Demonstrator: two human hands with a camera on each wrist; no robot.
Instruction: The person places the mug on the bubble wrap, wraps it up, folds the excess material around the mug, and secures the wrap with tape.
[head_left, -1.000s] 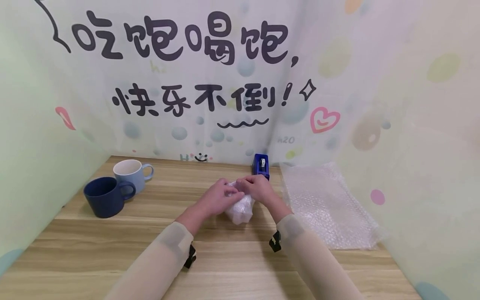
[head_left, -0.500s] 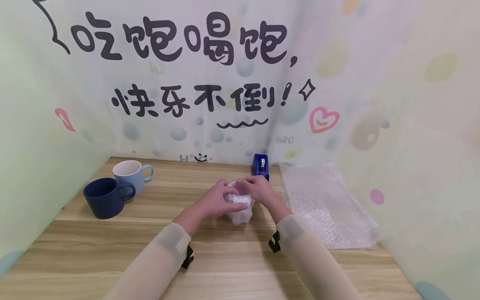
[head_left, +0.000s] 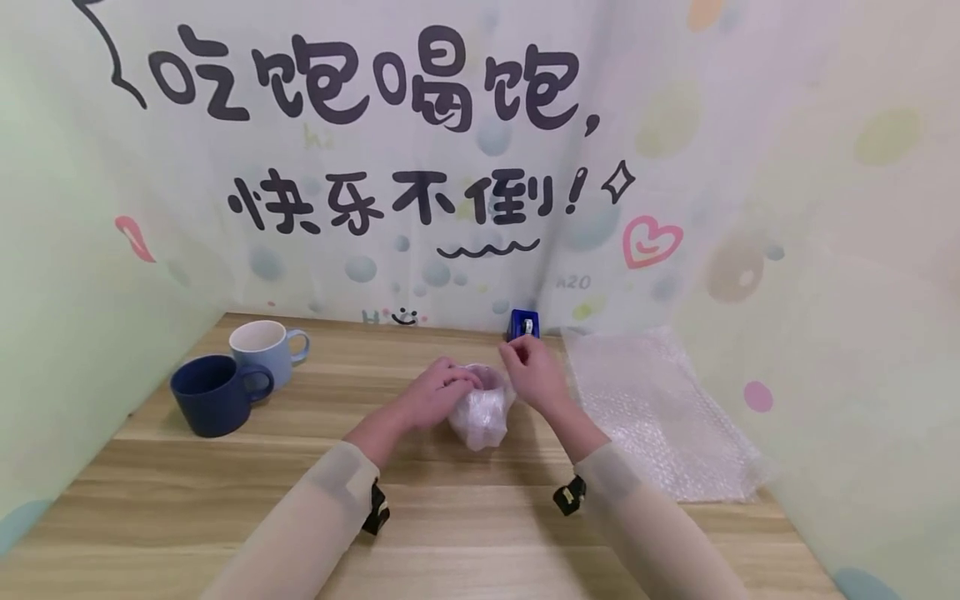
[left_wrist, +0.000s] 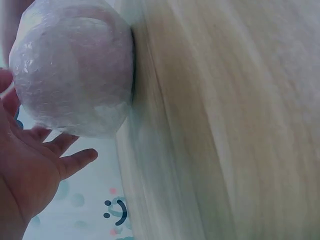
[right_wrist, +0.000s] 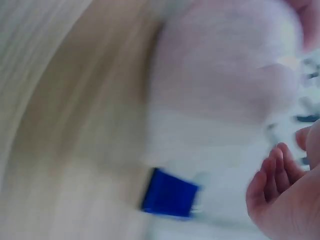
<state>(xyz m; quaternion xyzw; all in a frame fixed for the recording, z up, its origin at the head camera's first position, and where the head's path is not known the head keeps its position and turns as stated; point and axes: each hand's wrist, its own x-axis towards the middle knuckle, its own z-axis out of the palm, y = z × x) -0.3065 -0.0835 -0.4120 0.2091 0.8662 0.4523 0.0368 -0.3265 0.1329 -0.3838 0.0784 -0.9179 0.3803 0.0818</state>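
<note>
A cup-shaped thing wrapped in bubble wrap (head_left: 482, 419) stands on the table, its round opening facing up. My left hand (head_left: 435, 393) holds it at the left of the rim, with fingertips at the opening. Seen from the left wrist, some fingers (left_wrist: 79, 162) stretch out beside the wrapped thing (left_wrist: 75, 70). My right hand (head_left: 537, 377) is off its right side, fingers loosely curled, with nothing visible in them. Just beyond that hand is a blue tape dispenser (head_left: 524, 323), partly hidden by it. The right wrist view shows the dispenser (right_wrist: 170, 195) blurred.
On the left of the wooden table (head_left: 450, 533) stand a dark blue mug (head_left: 212, 398) and a light blue mug (head_left: 264, 354). A flat sheet of bubble wrap (head_left: 660, 408) lies on the right. A printed curtain (head_left: 405, 267) hangs behind the table.
My right hand has left the rim of the wrapped thing and moved right, up toward the tape dispenser. My left hand stays at the rim, its thumb now drawn up to the opening.
</note>
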